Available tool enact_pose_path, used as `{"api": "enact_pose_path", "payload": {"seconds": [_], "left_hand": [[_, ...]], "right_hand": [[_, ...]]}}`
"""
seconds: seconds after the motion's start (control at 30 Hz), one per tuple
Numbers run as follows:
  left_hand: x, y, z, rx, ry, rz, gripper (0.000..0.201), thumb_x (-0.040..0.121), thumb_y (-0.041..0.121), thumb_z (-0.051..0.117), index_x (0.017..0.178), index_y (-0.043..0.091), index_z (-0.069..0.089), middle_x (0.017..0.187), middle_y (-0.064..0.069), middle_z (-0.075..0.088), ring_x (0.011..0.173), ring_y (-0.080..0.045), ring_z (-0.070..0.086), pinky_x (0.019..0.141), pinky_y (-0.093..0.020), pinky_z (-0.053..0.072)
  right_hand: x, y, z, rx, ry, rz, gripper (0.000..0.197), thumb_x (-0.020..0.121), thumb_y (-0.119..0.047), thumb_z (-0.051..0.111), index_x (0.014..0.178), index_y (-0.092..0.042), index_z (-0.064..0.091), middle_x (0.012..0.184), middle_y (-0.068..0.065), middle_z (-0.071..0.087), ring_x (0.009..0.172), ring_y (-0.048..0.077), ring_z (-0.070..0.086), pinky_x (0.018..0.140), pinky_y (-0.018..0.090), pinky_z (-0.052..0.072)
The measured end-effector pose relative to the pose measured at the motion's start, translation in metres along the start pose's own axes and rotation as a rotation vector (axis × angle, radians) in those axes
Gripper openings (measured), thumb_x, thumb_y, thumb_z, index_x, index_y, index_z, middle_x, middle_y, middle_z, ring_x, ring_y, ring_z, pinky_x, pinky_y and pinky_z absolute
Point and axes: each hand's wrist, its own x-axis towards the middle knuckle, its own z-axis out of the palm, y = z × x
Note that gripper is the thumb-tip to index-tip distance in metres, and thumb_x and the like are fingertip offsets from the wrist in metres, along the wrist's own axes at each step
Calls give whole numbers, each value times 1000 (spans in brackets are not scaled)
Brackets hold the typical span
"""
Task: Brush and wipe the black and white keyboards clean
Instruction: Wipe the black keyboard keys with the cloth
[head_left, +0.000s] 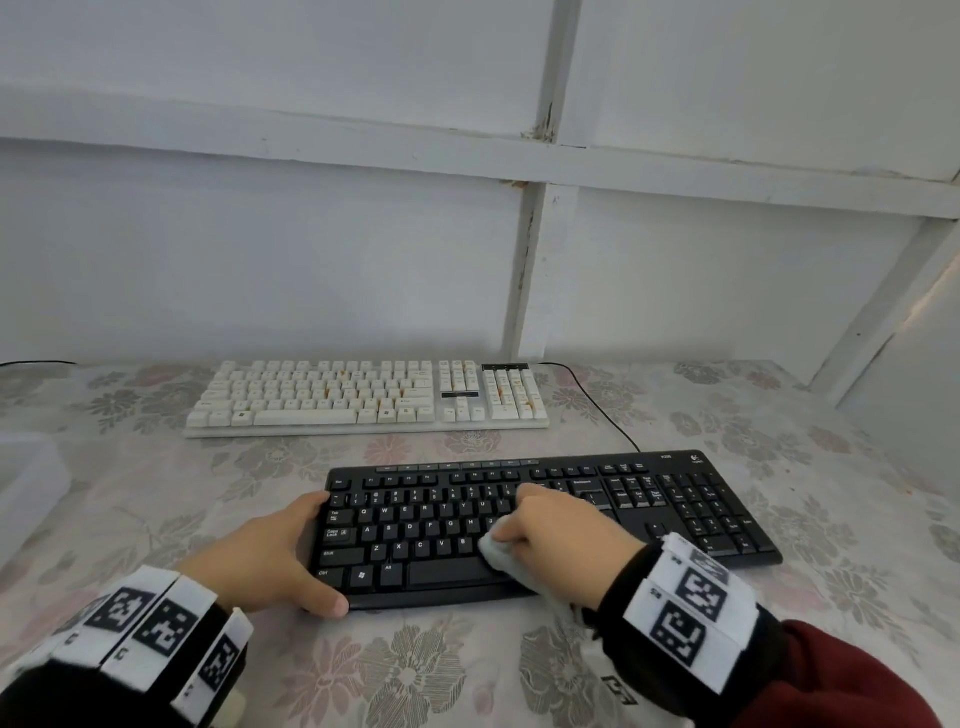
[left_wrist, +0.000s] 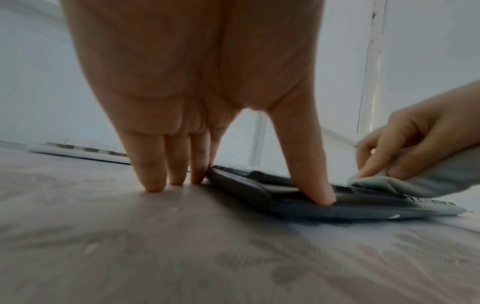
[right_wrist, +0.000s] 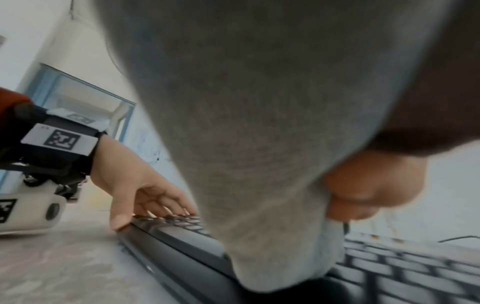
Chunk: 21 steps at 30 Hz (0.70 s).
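Observation:
The black keyboard lies near me on the floral tablecloth. My left hand braces its left end. In the left wrist view the straight fingers stand on the cloth against that edge and the thumb presses the front rim. My right hand grips a bunched grey cloth and holds it down on the keys right of the middle letters, above the space bar. The cloth fills most of the right wrist view. The white keyboard lies further back, untouched.
A black cable runs from the back wall towards the black keyboard's rear edge. A clear plastic box stands at the table's left edge. White wall panels close off the back. Bare tablecloth lies in front of me.

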Motion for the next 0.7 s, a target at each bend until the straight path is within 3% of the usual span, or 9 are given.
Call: {"api": "enact_pose_path", "payload": {"seconds": [0.1,0.23,0.4,0.5,0.6,0.7], "left_hand": [[1,-2,0,-1,2,-2,110,61,24,86,146,27,16,124,15,42,111,-4,38,93,-20,31],[0,-1,1,-4,0,-2,111,61,24,86,146,27,15,130,13,43,112,-4,39,94,-20,31],[1,-2,0,4,0,-7,113,61,26,86,147,27,12,143,9,38,118,-7,40,95,-21,31],[3,-5,0,-11,-2,-8,115,60,27,87,148,26,12,135,12,42,119,-8,41,95,-21,31],[5,-7,0,-17,-11,-4,115,58,28,87,147,27,14,122,16,41,113,-6,41,92,-20,32],[5,-7,-1,-29,-16,1,125,48,35,88,148,26,14,133,12,42,113,-5,39,94,-21,31]], "right_hand": [[-17,25,-7,-7,43,-5,39,94,-30,42,66,-2,49,71,1,35,62,13,39,55,18,29],[-29,52,-12,12,41,70,38,96,-28,42,82,3,60,74,7,40,64,15,37,56,9,34],[-37,83,-21,-55,28,271,33,92,-24,45,82,3,60,76,5,37,68,15,33,58,23,28],[-38,90,-23,-68,82,331,24,87,-18,47,91,-1,63,77,-2,34,66,10,32,62,26,27],[-41,85,-16,1,77,316,21,86,-14,45,80,2,57,73,-6,31,64,10,31,60,25,25],[-46,91,-14,-18,36,318,22,88,-15,44,68,-5,45,70,-5,30,60,9,31,56,22,26]]}}
